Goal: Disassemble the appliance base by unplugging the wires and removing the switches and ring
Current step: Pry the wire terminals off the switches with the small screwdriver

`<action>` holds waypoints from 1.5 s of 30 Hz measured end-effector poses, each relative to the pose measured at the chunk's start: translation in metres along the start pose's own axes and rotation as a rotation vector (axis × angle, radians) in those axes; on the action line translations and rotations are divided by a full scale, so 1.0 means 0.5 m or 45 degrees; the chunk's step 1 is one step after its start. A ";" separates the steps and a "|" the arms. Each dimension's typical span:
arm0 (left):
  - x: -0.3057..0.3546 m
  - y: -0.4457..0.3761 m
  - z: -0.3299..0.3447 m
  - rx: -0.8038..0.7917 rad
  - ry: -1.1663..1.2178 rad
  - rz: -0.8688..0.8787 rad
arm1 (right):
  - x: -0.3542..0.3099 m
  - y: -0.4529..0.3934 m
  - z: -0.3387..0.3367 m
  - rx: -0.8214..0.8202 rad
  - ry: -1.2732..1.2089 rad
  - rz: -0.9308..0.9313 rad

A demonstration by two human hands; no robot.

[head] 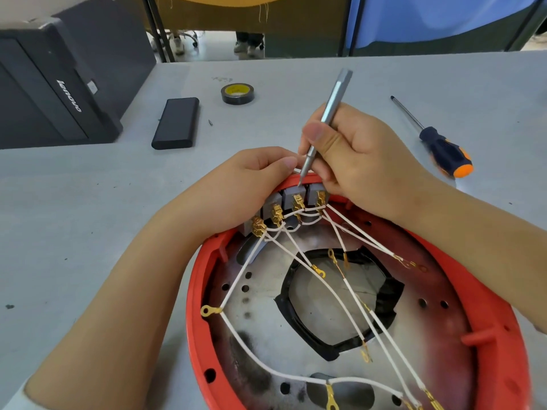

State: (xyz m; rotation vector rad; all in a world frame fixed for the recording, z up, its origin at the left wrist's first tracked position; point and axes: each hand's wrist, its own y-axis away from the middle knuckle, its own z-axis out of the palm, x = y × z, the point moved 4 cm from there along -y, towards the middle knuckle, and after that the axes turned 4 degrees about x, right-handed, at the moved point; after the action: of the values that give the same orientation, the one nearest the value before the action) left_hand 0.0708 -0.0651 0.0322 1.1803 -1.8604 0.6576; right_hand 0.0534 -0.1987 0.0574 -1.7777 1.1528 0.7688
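Head view: the red base [503, 306] lies open side up on the grey table [88, 232], close to the person. Inside it sits a metal plate [266, 329] with a hole edged in black. Along the far rim stand four grey switches [291, 194], still seated, and the brass plugs [297, 202] of the white wires [331, 291] are still pushed on their tabs. The other wire ends, with ring lugs, lie loose over the plate, so that side seems already freed.

The right hand [364, 161] grips a thin silver tool [328, 116] like a pen, its tip set at the rim just above the switches. The left hand [248, 184] has its fingers curled at the rim beside the tip; it seems to pinch a wire or the rim there, but I cannot tell which.

I judge the task is in its early part: the plugs, the switches and the ring are all left to do.

Well apart on the table lie an orange-black screwdriver [444, 150], a tape roll [237, 93], a black case [176, 123] and a black Lenovo box [50, 84]
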 end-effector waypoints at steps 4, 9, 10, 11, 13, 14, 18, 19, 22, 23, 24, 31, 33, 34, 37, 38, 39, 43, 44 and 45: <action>-0.001 -0.001 0.000 0.007 -0.001 0.020 | -0.003 -0.004 0.012 -0.055 0.127 -0.021; 0.004 0.000 0.000 0.023 -0.009 0.021 | -0.003 -0.011 0.012 -0.036 0.191 -0.012; 0.005 0.000 0.000 0.028 -0.016 0.017 | -0.003 -0.014 0.013 -0.041 0.206 -0.005; 0.005 0.000 0.001 0.032 -0.021 0.014 | -0.004 -0.017 0.014 -0.050 0.219 0.005; 0.008 0.001 0.002 0.027 -0.018 0.006 | -0.004 -0.024 0.016 -0.073 0.237 0.028; 0.009 0.002 0.002 0.020 -0.012 0.001 | -0.004 -0.027 0.016 -0.082 0.246 0.041; 0.012 0.004 0.002 0.021 -0.012 -0.028 | -0.003 -0.036 0.019 -0.074 0.294 0.092; 0.011 0.004 0.002 0.023 -0.013 -0.033 | -0.004 -0.038 0.019 -0.059 0.341 0.087; 0.008 0.001 0.002 0.032 0.004 -0.028 | -0.003 -0.044 0.023 -0.012 0.465 0.048; 0.008 0.000 0.002 0.034 0.011 -0.029 | -0.003 -0.041 0.023 0.003 0.457 0.035; 0.008 0.001 0.002 0.033 0.017 -0.029 | -0.004 -0.036 0.022 0.021 0.422 0.018; 0.004 0.000 0.001 0.007 0.039 -0.024 | -0.010 -0.005 0.009 0.082 0.121 -0.050; 0.004 0.000 0.001 0.017 0.036 -0.012 | -0.010 -0.007 0.012 0.040 0.118 -0.035; 0.005 0.000 0.000 0.025 0.029 -0.002 | -0.010 -0.008 0.013 0.023 0.132 -0.037; 0.006 0.001 0.000 0.050 0.010 0.022 | -0.009 -0.008 0.018 -0.020 0.210 -0.041; 0.006 0.001 -0.001 0.058 0.010 0.024 | -0.009 -0.008 0.019 -0.033 0.233 -0.039; 0.005 0.000 -0.001 0.060 0.010 0.023 | -0.009 -0.009 0.020 -0.039 0.245 -0.037; 0.005 0.000 0.000 0.030 0.005 0.019 | -0.007 -0.011 0.015 0.003 0.174 -0.005; 0.005 -0.001 0.000 0.027 0.006 0.011 | -0.007 -0.011 0.015 0.005 0.163 0.000; 0.005 -0.001 0.000 0.031 0.007 0.009 | -0.007 -0.011 0.015 0.004 0.160 0.000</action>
State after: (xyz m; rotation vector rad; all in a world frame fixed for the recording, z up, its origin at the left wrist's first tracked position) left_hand 0.0708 -0.0665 0.0342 1.1868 -1.8572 0.6884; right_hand 0.0568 -0.1895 0.0588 -1.8449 1.2355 0.6621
